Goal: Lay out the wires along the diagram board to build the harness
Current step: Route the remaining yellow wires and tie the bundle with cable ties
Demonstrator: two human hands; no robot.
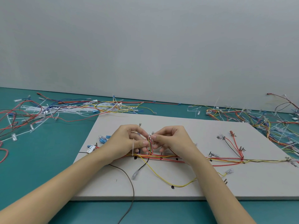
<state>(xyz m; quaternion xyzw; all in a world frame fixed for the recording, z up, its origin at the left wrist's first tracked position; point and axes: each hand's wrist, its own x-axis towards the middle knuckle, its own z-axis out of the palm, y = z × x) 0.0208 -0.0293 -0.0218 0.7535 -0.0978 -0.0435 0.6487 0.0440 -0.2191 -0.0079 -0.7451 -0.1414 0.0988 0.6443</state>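
A small bunch of wire ends [150, 143], red, yellow and dark, is pinched between the fingertips of both hands above the middle of the diagram board [186, 123]. The left hand [129, 141] is curled around the bunch, with a white cable tie [133, 147] apparently held against its thumb side; the right hand [171, 139] pinches the terminal tips. Below them the wire bundle [210, 160] is laid along the board toward its right edge. A yellow wire [161, 177] loops forward. Loose wires and ties [48, 110] are heaped on the teal surface [40, 159] behind.
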